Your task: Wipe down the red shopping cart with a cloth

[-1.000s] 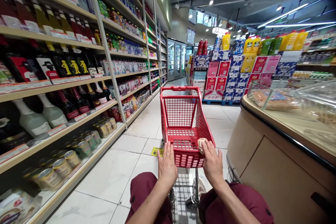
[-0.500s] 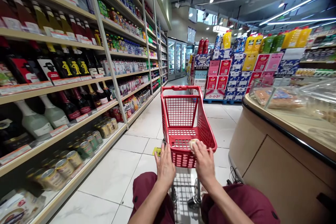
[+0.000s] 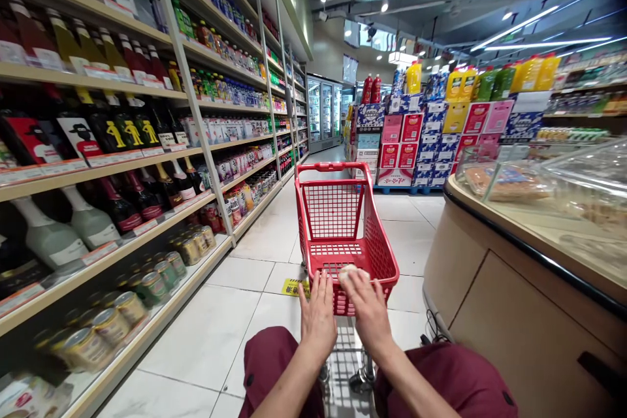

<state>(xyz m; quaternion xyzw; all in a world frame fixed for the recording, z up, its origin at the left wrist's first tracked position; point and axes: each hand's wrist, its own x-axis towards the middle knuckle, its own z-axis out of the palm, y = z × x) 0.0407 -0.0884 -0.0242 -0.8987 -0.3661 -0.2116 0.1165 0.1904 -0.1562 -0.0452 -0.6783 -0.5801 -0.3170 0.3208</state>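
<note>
A red plastic shopping cart (image 3: pixel 386 255) with grid walls stands on the floor straight in front of me, between my knees. My left hand (image 3: pixel 318 310) is at its near rim, fingers stretched out and pointing forward, holding nothing. At the same rim, a little to the right, my right hand (image 3: pixel 365 310) holds a small white crumpled cloth (image 3: pixel 347 270) under its fingertips. Part of the cloth is hidden by the fingers. The cart's basket shows its bare grid floor, and its handle bar (image 3: pixel 333 166) is on the far side.
Shelves (image 3: pixel 196 157) of bottles and cans line the left side. On the right is a rounded counter (image 3: pixel 475 274) with clear covers over packaged food. Stacked drink boxes (image 3: pixel 396 157) stand beyond the cart. A yellow floor sticker (image 3: pixel 292 287) lies left of it.
My right hand has slid left along the near rim with the cloth, closer to my left hand. The left hand has shifted slightly right. The view has turned a little.
</note>
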